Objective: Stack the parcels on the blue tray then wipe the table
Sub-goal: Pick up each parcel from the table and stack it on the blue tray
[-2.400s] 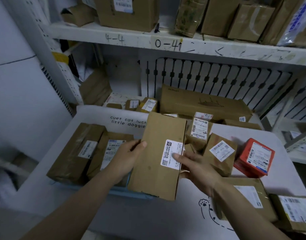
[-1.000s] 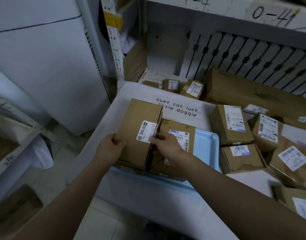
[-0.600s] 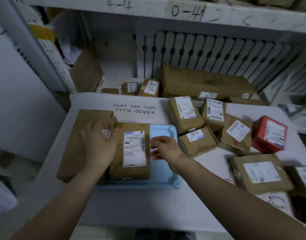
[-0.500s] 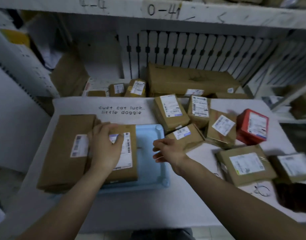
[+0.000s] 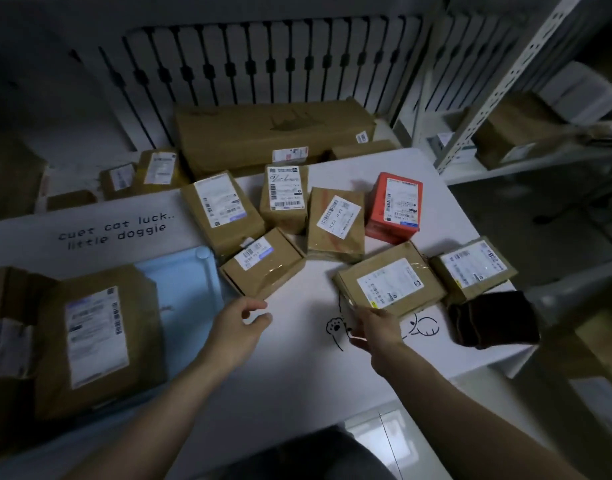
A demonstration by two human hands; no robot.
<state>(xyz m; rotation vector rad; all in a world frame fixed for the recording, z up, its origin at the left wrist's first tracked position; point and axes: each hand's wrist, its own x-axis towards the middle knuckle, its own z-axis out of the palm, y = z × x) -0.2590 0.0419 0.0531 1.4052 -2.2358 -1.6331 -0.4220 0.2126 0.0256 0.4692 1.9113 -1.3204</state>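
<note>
The blue tray (image 5: 190, 282) lies at the table's left with a labelled brown parcel (image 5: 100, 337) on it and another stack (image 5: 6, 341) at the far left edge. My left hand (image 5: 238, 327) hovers open over the white table, just in front of a small brown parcel (image 5: 263, 263). My right hand (image 5: 374, 327) is open, its fingertips at the near edge of a flat brown parcel (image 5: 391, 282). Several more parcels lie beyond, among them a red one (image 5: 394, 206). A dark folded cloth (image 5: 495, 320) rests near the table's right edge.
A long cardboard box (image 5: 273, 136) and small parcels (image 5: 155, 171) sit behind the table against a white slatted panel. A metal shelf (image 5: 488, 98) with boxes stands at the right. Bare tabletop (image 5: 297, 358) lies in front of my hands.
My left hand has come off the parcels on the tray and moved right. My right hand has reached right to the flat parcel's near edge. The view has swung right.
</note>
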